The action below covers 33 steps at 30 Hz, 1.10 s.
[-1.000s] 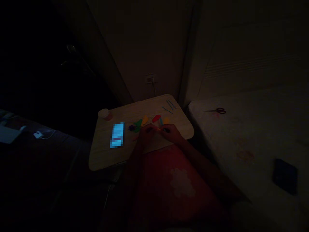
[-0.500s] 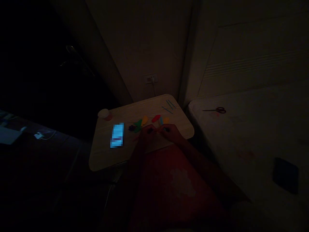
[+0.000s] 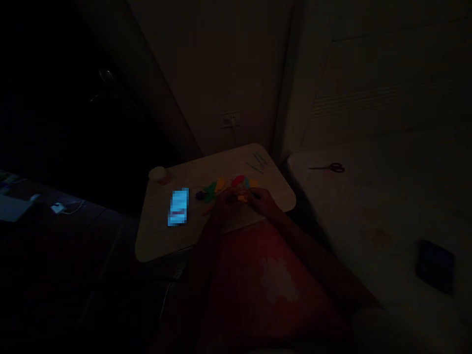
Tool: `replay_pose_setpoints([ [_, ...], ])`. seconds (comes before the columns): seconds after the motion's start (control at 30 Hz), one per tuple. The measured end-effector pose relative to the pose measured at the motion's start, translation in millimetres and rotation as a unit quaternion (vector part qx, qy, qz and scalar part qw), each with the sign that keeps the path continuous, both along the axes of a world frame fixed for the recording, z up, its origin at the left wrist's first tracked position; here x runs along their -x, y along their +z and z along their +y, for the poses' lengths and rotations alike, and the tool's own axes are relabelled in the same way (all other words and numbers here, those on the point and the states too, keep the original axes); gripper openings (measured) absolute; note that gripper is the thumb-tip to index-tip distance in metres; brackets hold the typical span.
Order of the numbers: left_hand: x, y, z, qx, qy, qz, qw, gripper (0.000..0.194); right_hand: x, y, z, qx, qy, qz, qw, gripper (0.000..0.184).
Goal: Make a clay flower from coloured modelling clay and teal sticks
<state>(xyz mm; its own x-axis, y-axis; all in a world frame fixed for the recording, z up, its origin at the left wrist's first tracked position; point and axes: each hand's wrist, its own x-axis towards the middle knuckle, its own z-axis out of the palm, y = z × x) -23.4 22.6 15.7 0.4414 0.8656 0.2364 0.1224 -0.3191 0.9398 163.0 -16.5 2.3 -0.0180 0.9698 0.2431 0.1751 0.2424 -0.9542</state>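
Note:
The scene is very dark. My left hand (image 3: 224,202) and my right hand (image 3: 263,199) face each other low over the small table, fingers curled inward. A small orange piece (image 3: 243,198), soft-looking like modelling clay, shows between the fingertips of both, which pinch it. Just beyond the hands lie a red piece (image 3: 238,180), a light-blue piece (image 3: 247,183) and a yellow-orange piece (image 3: 253,183). Left of them are green pieces (image 3: 210,191), a yellow piece (image 3: 220,184) and a dark purple piece (image 3: 199,195). Fine finger detail is lost in the dark.
On the wooden table (image 3: 155,243) are a glowing phone (image 3: 179,206), a whitish cup (image 3: 159,175) and several thin sticks (image 3: 259,160). Scissors (image 3: 334,168) and a dark blue object (image 3: 435,266) lie on the pale surface to the right. A wall socket (image 3: 229,119) is behind.
The picture has dimmed. More of the orange piece shows between my hands, whose fingers have shifted slightly. The other things stay in place.

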Motion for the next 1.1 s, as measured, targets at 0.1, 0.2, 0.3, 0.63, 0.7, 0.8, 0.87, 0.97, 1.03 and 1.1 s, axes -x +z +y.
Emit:
replay_pose_setpoints([
  [0.1,1.5,-0.9,-0.1,-0.019,-0.022,0.017,0.999,0.032,0.0,1.3,-0.8,0.000,0.009,-0.003,1.000,0.039],
  [0.2,1.7,1.6,-1.4,-0.062,-0.001,0.033,0.998,0.022,0.5,2.8,-1.5,-0.001,0.014,-0.017,1.000,0.041],
  [0.3,0.2,5.8,-3.1,-0.093,0.006,0.034,0.995,0.020,1.3,3.3,-1.9,-0.006,0.011,-0.035,0.999,0.043],
  [0.63,-0.9,5.9,-4.1,-0.095,0.002,0.028,0.995,0.021,-1.5,1.6,-0.5,0.004,0.020,-0.024,1.000,0.035],
  [0.7,-0.7,6.0,-3.8,-0.097,-0.005,0.023,0.995,0.022,-1.7,1.8,-0.4,0.001,0.026,-0.023,0.999,0.034],
  [0.8,-1.0,6.8,-4.4,-0.094,-0.005,0.024,0.995,0.023,-2.0,1.7,-0.5,0.001,0.030,-0.025,0.999,0.034],
  [0.87,-1.4,7.2,-4.9,-0.087,-0.002,0.025,0.996,0.023,-2.4,1.2,-0.4,0.002,0.030,-0.022,0.999,0.034],
  [0.97,-2.0,7.2,-5.4,-0.073,0.013,0.021,0.997,0.023,-2.9,0.2,0.2,0.000,0.020,-0.001,1.000,0.032],
  [1.03,-2.1,7.2,-5.5,-0.068,0.028,0.012,0.997,0.024,-3.0,-0.3,0.5,-0.001,0.003,0.016,1.000,0.031],
  [1.1,-2.0,7.4,-5.8,-0.065,0.035,0.007,0.997,0.024,-2.6,-0.6,0.5,-0.002,0.000,0.023,1.000,0.029],
])
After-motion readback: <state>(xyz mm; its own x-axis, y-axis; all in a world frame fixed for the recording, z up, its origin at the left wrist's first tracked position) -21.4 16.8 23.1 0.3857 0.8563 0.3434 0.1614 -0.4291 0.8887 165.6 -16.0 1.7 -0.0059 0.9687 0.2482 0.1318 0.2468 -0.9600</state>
